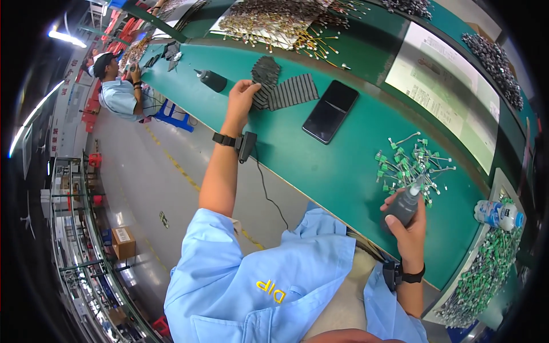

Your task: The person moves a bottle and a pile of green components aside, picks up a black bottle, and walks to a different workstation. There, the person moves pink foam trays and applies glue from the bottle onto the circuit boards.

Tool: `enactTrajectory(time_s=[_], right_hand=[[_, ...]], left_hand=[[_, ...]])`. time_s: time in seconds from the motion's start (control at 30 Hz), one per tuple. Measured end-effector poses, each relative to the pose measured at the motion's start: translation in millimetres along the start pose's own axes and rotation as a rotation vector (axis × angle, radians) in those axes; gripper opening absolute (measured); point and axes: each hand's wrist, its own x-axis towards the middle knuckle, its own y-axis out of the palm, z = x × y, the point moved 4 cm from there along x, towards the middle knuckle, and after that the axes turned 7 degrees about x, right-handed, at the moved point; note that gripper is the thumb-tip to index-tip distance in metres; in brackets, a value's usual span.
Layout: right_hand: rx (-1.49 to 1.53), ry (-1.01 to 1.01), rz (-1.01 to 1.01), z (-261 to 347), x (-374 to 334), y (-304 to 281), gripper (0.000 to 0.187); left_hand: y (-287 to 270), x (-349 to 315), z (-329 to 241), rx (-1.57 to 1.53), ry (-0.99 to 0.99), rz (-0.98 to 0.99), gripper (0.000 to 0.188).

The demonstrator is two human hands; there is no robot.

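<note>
My left hand (243, 98) reaches to the far side of the green bench, thumb and forefinger closed on the edge of a dark striped strip (260, 98). That strip lies among similar pieces: a longer grey-and-black striped piece (293, 91) on its right and a dark jagged-edged piece (266, 70) behind. My right hand (409, 226) is wrapped round a dark squeeze bottle (402, 207). The bottle's pale nozzle points away from me, over a loose pile of green connectors with short wire leads (400, 166). Whether the nozzle touches any of them I cannot tell.
A black phone (330, 111) lies mid-bench; a second dark bottle (211, 80) lies left of my left hand. Bundled wires (263, 23) and a paper sheet (443, 86) sit along the back. At right are a water bottle (497, 214) and heaped green connectors (483, 280). Another person (117, 91) works far left.
</note>
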Motion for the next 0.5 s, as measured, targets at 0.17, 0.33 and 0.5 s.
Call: enactTrajectory(time_s=[0.17,0.33,0.5], right_hand=[[0.009,0.063,0.095,-4,8,29,0.064],[-0.075,-0.027,0.28,-2,30,74,0.069],[-0.311,-0.098,0.415,5,39,118,0.068]], left_hand=[[26,-87,-74,-0.726,-0.015,0.218,0.012],[50,-172,-73,-0.67,0.055,0.277,0.016],[68,-241,-99,-0.637,0.18,0.327,0.016]])
